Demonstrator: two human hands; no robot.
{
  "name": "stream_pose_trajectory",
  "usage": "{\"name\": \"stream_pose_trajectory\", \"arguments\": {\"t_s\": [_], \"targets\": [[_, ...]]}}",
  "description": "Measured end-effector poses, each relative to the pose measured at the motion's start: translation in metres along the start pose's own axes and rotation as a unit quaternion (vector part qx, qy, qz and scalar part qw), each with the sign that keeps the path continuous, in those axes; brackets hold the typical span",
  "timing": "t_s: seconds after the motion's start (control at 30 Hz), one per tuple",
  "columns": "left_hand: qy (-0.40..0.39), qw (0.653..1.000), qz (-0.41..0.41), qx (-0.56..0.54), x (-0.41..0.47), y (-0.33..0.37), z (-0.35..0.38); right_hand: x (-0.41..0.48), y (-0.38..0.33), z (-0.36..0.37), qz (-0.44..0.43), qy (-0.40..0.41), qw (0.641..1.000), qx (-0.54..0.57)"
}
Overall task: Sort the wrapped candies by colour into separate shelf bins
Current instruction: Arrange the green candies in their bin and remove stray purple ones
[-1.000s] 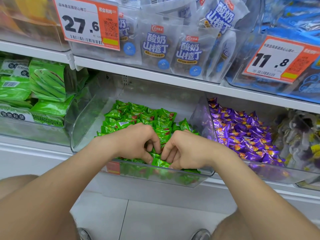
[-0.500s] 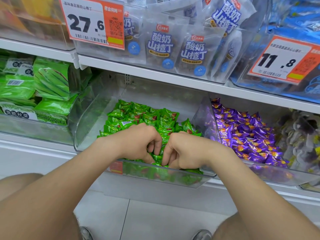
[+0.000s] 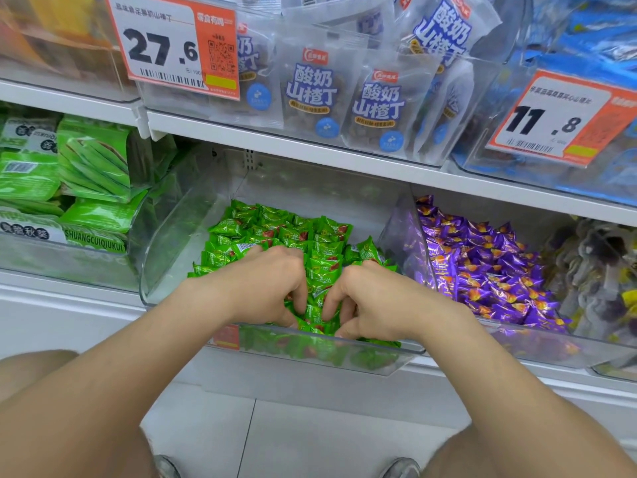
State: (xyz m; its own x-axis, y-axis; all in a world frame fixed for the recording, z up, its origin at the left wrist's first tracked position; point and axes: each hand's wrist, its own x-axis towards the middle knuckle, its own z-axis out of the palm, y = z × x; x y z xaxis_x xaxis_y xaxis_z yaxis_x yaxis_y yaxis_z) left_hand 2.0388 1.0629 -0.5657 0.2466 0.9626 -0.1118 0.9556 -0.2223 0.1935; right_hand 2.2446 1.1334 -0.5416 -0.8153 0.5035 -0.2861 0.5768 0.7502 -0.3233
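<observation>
Head view, looking down at a shop shelf from a crouch. Two bare forearms reach in from the lower corners of the picture and meet in a clear plastic bin [image 3: 172,250] in the middle of the lower shelf.

This bin holds a heap of green candies [image 3: 293,236], each in a shiny green wrapper with a red mark. The left hand [image 3: 272,288] lies palm down on the front of the heap, knuckles up. Its fingers and thumb are bent in tightly around green candies near the bin's front lip. The right hand [image 3: 372,301] mirrors it just beside, palm down, fingers and thumb curled in the same way on candies. The fingertips of the two hands nearly meet, with a few green wrappers between them. Both wrists rest low over the front rim.

Just to the right, a second clear bin [image 3: 551,353] holds purple candies [image 3: 482,263] with orange marks. To the left stand larger green packets [image 3: 93,160].

On the shelf above are pale packets with blue lettering [image 3: 375,105], an orange and white price tag reading 27.6 [image 3: 165,46], and another reading 11.8 [image 3: 558,119].

Below are pale floor tiles [image 3: 310,436], bare knees and the toe of a shoe [image 3: 401,469].
</observation>
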Motion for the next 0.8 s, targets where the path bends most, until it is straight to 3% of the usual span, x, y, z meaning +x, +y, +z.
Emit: {"name": "stream_pose_trajectory", "arguments": {"t_s": [0.27, 0.4, 0.53, 0.67, 0.8], "targets": [[0.014, 0.998, 0.019, -0.056, 0.0, 0.003, -0.002, 0.0, -0.004, 0.0, -0.027, -0.027, 0.998, 0.045], [0.021, 0.996, 0.021, -0.086, 0.002, 0.002, 0.0, 0.005, -0.008, 0.005, -0.04, -0.003, 0.999, 0.006], [-0.019, 0.991, 0.024, -0.128, 0.001, -0.001, -0.004, 0.002, -0.01, -0.002, 0.005, 0.041, 0.999, 0.014], [0.009, 0.988, 0.015, -0.156, -0.002, -0.004, -0.009, -0.004, 0.006, -0.014, 0.054, 0.089, 0.994, 0.029], [0.028, 0.993, -0.006, -0.114, -0.002, -0.006, -0.004, 0.007, 0.005, 0.006, 0.06, 0.051, 0.995, -0.055]]}}
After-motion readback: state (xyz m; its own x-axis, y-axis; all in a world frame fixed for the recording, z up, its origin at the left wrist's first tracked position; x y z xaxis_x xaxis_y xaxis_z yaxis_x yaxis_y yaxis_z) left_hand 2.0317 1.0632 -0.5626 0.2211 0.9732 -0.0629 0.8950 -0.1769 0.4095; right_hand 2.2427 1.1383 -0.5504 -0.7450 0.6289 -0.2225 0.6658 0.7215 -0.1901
